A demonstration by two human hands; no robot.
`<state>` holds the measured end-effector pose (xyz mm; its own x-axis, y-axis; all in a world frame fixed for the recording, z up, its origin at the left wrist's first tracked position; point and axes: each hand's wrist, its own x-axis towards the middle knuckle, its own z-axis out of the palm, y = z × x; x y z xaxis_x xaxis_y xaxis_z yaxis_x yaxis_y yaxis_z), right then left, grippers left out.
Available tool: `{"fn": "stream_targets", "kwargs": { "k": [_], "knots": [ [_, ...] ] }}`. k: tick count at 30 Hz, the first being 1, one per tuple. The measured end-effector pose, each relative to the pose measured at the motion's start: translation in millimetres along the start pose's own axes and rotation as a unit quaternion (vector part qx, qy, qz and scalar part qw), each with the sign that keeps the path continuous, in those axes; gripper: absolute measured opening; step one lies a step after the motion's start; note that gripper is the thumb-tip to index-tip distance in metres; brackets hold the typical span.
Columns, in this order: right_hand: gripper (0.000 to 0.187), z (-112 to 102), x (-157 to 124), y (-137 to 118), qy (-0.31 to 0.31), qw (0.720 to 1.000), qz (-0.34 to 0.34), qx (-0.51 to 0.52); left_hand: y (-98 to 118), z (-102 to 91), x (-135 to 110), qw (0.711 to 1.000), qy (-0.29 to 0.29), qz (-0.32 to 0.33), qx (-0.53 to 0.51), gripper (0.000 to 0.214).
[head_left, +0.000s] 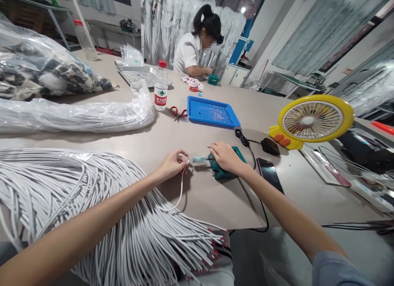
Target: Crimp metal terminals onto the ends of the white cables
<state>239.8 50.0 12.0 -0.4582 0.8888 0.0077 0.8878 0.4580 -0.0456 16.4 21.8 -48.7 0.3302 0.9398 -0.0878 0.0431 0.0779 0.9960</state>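
My left hand (pixel 175 162) is closed in a pinch on the end of a thin white cable (pixel 181 189), which hangs down in a curve toward the bundle. Just right of the fingertips, a pale bluish, wrapped-looking shaft (pixel 198 159) sticks out from a small green box-shaped machine (pixel 221 174). My right hand (pixel 226 156) lies over the top of that machine, its fingers curled over the near-left edge and gripping it. A large bundle of white cables (pixel 123 220) with red-tipped ends spreads across the table's front left, beneath my left forearm.
A blue tray (pixel 212 121) with small scraps, red-handled cutters (pixel 178 113) and a water bottle (pixel 161 86) stand farther back. To the right are a phone (pixel 270 175), a black adapter (pixel 270 146) and a yellow fan (pixel 314 117). Bagged cables (pixel 76 115) lie left. A co-worker (pixel 197 47) sits opposite.
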Motion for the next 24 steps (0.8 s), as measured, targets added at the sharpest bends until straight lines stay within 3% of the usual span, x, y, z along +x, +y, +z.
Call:
{"fn": "stream_targets", "kwargs": {
  "k": [4, 6, 8, 9, 10, 12, 15, 18, 24],
  "knots": [
    [0.035, -4.0, -4.0, -1.7, 0.053, 0.998, 0.015, 0.01, 12.6, -1.0, -5.8, 0.999, -0.002, 0.006, -0.052, 0.03],
    [0.034, -1.1, -9.7, -12.8, 0.121, 0.991, 0.021, 0.059, 16.5, -1.0, -8.6, 0.995, -0.011, 0.018, -0.093, 0.037],
    [0.03, 7.7, -15.7, -30.3, 0.206, 0.955, 0.041, 0.208, 17.7, -1.1, -10.3, 0.991, -0.019, 0.026, -0.129, 0.043],
    [0.028, 13.8, -18.1, -40.0, 0.228, 0.92, 0.066, 0.311, 17.5, -1.3, -10.7, 0.989, -0.021, 0.027, -0.145, 0.042],
    [0.028, 20.4, -19.8, -49.2, 0.217, 0.88, 0.087, 0.414, 17.0, -1.5, -11.0, 0.986, -0.024, 0.026, -0.161, 0.039],
    [0.034, 32.4, -20.8, -64.2, 0.123, 0.797, 0.106, 0.582, 16.3, -1.8, -11.2, 0.982, -0.041, 0.017, -0.185, 0.03],
    [0.036, 43.3, -19.2, -74.2, -0.011, 0.698, 0.065, 0.713, 17.6, -1.4, -12.3, 0.979, -0.074, 0.001, -0.191, 0.026],
    [0.033, 48.9, -18.7, -75.0, -0.004, 0.666, 0.038, 0.745, 20.4, -0.2, -15.1, 0.98, -0.09, -0.013, -0.178, 0.023],
    [0.029, 55.5, -21.6, -79.9, 0.064, 0.626, 0.085, 0.772, 19.1, 2.8, -18.4, 0.976, -0.109, -0.074, -0.173, 0.023]
  ]
}}
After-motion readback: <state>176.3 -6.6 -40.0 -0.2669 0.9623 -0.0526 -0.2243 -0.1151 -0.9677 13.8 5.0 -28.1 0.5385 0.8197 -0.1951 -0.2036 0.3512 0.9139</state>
